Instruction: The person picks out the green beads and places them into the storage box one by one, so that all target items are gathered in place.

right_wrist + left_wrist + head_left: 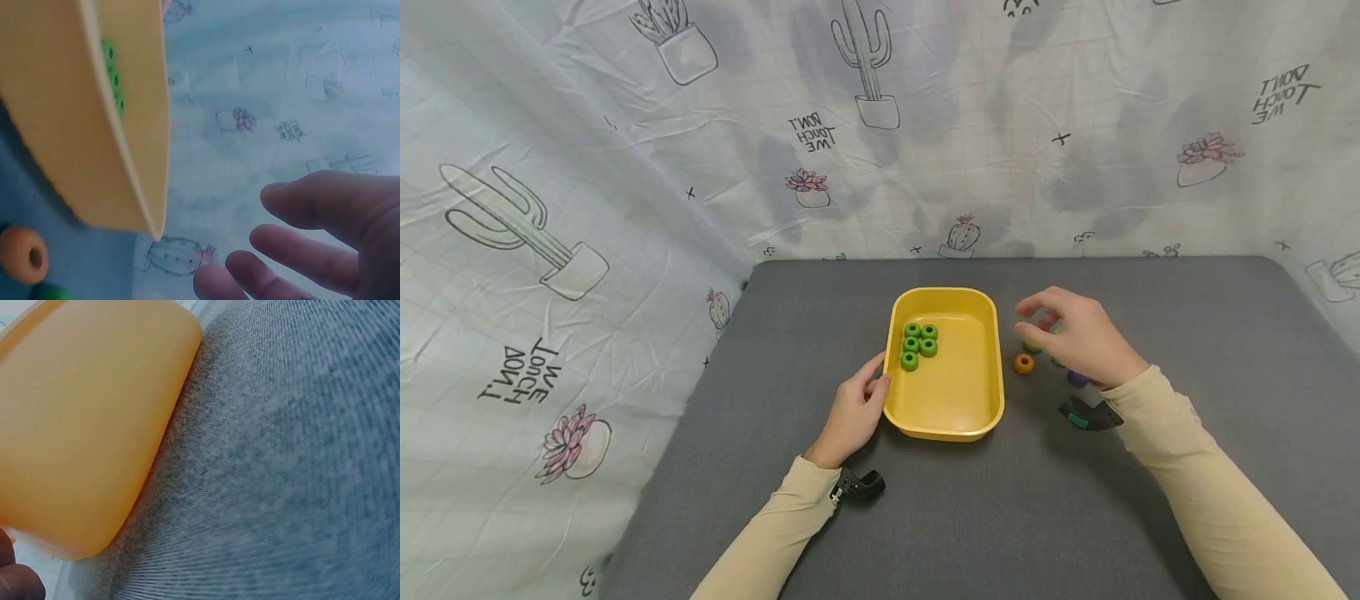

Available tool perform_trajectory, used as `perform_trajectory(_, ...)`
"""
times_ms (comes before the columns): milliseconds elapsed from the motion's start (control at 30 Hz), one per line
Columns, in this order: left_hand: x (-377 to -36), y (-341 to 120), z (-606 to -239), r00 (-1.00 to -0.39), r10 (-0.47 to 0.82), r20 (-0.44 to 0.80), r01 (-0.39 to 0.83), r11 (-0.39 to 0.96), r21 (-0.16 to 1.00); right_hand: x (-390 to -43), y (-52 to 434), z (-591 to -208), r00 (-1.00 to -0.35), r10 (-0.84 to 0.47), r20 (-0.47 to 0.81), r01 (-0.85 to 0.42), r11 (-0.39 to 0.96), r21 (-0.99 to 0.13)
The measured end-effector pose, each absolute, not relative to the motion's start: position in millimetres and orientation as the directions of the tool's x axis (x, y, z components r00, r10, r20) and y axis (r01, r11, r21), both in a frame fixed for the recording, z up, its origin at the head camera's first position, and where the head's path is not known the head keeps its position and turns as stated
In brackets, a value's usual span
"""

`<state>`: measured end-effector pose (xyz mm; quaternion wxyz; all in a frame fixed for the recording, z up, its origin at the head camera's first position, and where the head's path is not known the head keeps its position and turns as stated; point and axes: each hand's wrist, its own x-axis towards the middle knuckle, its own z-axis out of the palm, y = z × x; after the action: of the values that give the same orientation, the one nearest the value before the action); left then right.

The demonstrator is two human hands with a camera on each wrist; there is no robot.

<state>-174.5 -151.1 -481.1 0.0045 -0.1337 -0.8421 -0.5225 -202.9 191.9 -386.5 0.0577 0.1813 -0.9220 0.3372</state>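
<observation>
Left hand (856, 410) steadies the yellow tray (970, 425); right hand (1078, 337) hovers empty.
My loosely spread fingers could nudge the orange ring (1023, 363) away, I judge.

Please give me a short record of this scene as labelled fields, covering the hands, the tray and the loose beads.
surface: grey felt-covered table
container: yellow rectangular plastic tray, resting on the table
tray contents: five green ring-shaped beads, clustered in the far-left corner
left hand: left hand rests against the tray's left wall, fingers relaxed
right hand: right hand hovers over loose beads right of the tray, fingers loosely spread, holding nothing visible
loose beads: orange ring-shaped bead beside the tray; green and purple ones partly hidden under the hand
</observation>
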Motion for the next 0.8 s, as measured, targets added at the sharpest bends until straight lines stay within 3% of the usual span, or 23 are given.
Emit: perform_trajectory(800, -173.8, -151.4, -481.6, -0.968, 0.213, 0.134, 0.217, 0.434, 0.875, -194.5, 229.4, -435.2, -0.940, -0.278, 0.199, -0.341, 0.794, -0.503)
